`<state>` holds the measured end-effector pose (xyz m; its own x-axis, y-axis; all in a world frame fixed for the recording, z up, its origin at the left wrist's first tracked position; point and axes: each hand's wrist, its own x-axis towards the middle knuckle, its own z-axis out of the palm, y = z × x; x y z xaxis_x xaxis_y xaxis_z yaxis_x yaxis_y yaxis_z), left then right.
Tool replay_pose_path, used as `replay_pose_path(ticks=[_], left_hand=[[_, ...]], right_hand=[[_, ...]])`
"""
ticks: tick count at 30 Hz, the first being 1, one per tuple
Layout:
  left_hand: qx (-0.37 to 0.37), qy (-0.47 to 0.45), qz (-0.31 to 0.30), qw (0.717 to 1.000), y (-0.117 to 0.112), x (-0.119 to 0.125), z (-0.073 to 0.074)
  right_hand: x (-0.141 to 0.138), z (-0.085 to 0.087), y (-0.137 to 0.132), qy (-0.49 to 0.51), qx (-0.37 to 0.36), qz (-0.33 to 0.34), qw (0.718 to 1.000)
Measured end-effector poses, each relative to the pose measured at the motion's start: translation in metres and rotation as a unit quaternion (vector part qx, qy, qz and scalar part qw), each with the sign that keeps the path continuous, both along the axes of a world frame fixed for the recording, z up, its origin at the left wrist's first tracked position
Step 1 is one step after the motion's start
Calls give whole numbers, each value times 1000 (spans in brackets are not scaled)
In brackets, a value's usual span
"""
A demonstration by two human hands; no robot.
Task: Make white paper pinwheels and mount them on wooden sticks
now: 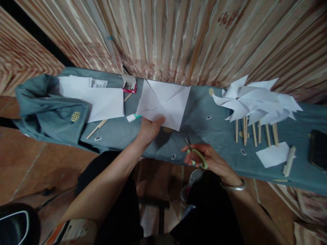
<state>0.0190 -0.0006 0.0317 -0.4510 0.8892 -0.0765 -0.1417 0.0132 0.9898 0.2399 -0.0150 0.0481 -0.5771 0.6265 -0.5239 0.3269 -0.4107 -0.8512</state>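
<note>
My left hand point(150, 128) pinches the near edge of a white square paper sheet point(165, 100) with diagonal creases, held over the grey-blue cloth-covered table point(209, 132). My right hand point(209, 158) grips green-handled scissors point(195, 153). Their blades point up towards the sheet's lower right corner and stay a short way from it. A white glue stick point(133, 117) lies just left of the held sheet.
Several finished white paper pinwheels point(255, 102) on wooden sticks lie at the right, with a small paper piece point(273, 154) and a paper roll point(288, 160) below them. Blank sheets point(102, 100), a red box of pins point(129, 86) and loose sticks point(98, 126) lie left. A dark phone point(318, 149) rests far right.
</note>
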Motion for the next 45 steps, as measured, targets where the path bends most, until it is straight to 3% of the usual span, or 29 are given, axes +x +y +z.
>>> replay_pose_path(ticks=[10, 45], left_hand=[[-23, -28, -37, 999, -5, 9, 2], [-17, -49, -44, 998, -5, 15, 0]], right_hand=[[-4, -8, 2, 38, -21, -10, 999], [-3, -7, 2, 26, -22, -14, 999]])
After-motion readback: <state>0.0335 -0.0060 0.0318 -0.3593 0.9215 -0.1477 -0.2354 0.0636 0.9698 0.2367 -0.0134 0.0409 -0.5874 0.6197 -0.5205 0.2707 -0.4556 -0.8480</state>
